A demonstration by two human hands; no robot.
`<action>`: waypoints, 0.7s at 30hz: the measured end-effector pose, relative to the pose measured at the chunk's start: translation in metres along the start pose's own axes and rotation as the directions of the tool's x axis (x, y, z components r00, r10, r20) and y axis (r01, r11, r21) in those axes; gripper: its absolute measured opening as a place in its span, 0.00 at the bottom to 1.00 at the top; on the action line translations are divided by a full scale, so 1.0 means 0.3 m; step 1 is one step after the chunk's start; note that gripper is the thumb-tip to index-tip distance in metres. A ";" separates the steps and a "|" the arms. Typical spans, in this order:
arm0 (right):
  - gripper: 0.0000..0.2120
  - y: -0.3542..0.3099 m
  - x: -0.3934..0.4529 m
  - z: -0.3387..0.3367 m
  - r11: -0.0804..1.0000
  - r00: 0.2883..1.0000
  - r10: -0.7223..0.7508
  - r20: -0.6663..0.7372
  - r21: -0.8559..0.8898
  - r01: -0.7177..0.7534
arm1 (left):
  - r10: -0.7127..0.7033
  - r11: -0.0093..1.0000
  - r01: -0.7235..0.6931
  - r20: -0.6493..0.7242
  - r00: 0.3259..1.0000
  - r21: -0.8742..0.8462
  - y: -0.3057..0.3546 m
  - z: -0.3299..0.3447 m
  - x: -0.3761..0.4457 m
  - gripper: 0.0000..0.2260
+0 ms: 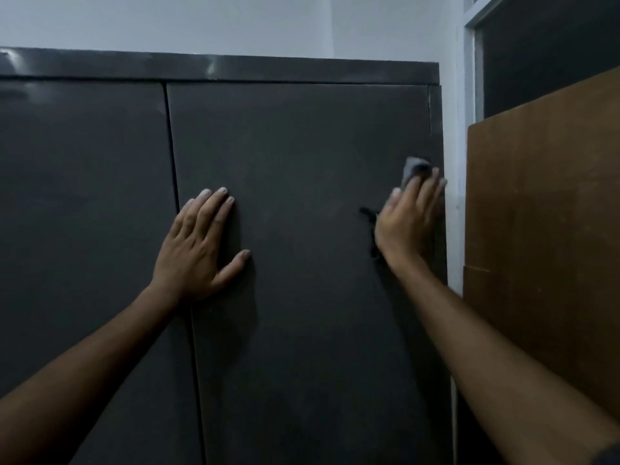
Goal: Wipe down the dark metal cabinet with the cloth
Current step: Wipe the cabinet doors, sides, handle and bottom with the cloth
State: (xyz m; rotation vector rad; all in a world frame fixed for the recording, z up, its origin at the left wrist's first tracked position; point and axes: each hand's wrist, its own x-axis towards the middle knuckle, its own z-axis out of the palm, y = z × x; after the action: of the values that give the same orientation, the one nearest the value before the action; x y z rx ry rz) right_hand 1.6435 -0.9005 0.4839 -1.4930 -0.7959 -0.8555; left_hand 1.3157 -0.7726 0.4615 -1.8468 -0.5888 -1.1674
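The dark metal cabinet (302,146) fills most of the head view, with two closed doors meeting at a seam left of centre. My left hand (201,243) lies flat on the right door beside that seam, fingers straight and spread. My right hand (407,219) presses a small grey cloth (414,169) against the right door near its right edge. The cloth's upper end sticks out above my fingertips, and the rest is hidden under the palm. A dark handle (369,216) shows just left of my right hand.
A brown wooden board (543,213) leans upright to the right of the cabinet. A white wall strip (454,162) separates them. A dark window with a white frame (550,52) sits above the board.
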 end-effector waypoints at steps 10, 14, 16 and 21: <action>0.21 0.107 -0.208 -0.004 0.835 0.829 -0.526 0.192 -0.070 0.546 | -0.021 1.000 0.021 -0.040 0.999 -0.011 -0.006 0.024 -0.006 0.40; 0.26 -0.112 0.101 -0.007 0.999 0.999 -0.042 -0.024 -0.014 0.041 | -0.098 0.995 0.097 -0.070 0.993 -0.018 -0.003 0.023 -0.005 0.39; 0.26 -0.313 0.104 0.061 0.988 0.988 -0.153 -0.022 0.006 0.153 | -0.146 0.988 0.142 -0.086 0.986 -0.058 -0.002 0.014 -0.009 0.36; 0.19 -0.357 -0.322 0.132 0.532 0.516 -0.839 0.171 0.060 0.845 | -0.192 0.969 0.168 -0.121 0.974 -0.182 -0.002 -0.017 0.000 0.29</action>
State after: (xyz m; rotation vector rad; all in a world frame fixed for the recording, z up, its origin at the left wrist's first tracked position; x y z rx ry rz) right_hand 1.5055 -0.8525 0.4514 -1.1573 -1.7412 -1.4650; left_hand 1.3127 -0.7767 0.4628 -1.8656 -0.6037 -1.4946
